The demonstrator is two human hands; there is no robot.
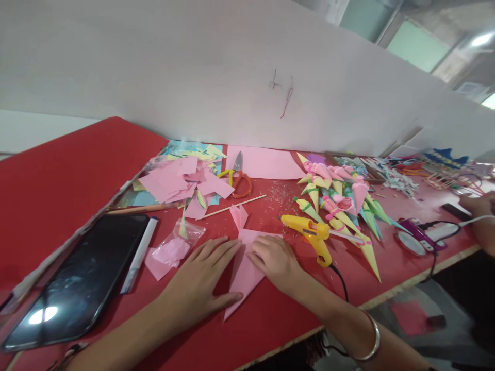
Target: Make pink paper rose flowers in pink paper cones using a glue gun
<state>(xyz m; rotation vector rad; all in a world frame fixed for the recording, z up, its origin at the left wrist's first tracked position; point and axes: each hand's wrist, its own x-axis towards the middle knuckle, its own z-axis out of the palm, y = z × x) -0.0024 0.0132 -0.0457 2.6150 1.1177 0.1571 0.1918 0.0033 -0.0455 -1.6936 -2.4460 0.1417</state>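
A folded pink paper sheet (245, 278) lies on the red table between my hands, its point toward me. My left hand (204, 273) is flat on the paper's left side, fingers stretched and thumb out near its lower edge. Curled over the paper's right side, my right hand (273, 257) presses its fingers together on the sheet; its fingertips are partly hidden. A small folded pink paper piece (238, 216) sits just beyond the sheet. To the right of my right hand lies a yellow glue gun (309, 232).
At left are a black phone (77, 278), a white marker (139, 255) and a plastic bag (178, 242). Scissors (237, 178) and pink paper pieces (174, 180) lie behind. Several paper cones (344, 201) are heaped at right. Another person's hand (479, 216) shows at the far right.
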